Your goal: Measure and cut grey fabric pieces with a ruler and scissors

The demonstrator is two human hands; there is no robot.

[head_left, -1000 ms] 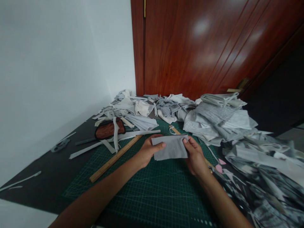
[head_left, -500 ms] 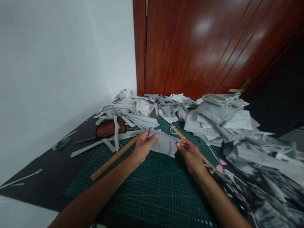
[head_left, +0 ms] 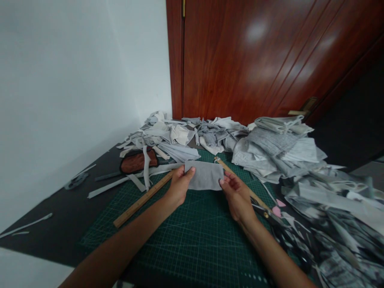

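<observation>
Left hand and right hand each pinch one end of flat grey rectangular fabric piece, likely to keep it taut above green gridded cutting mat.

Fabric piece over cutting mat, between 2 rulers; fabric pile behind.

The left hand and right hand each pinch a side edge of a grey fabric rectangle, holding it stretched flat just above the green cutting mat. A wooden ruler lies on the mat by the left hand. Heaps of grey fabric scraps crowd the worktop behind and to the right.
</observation>
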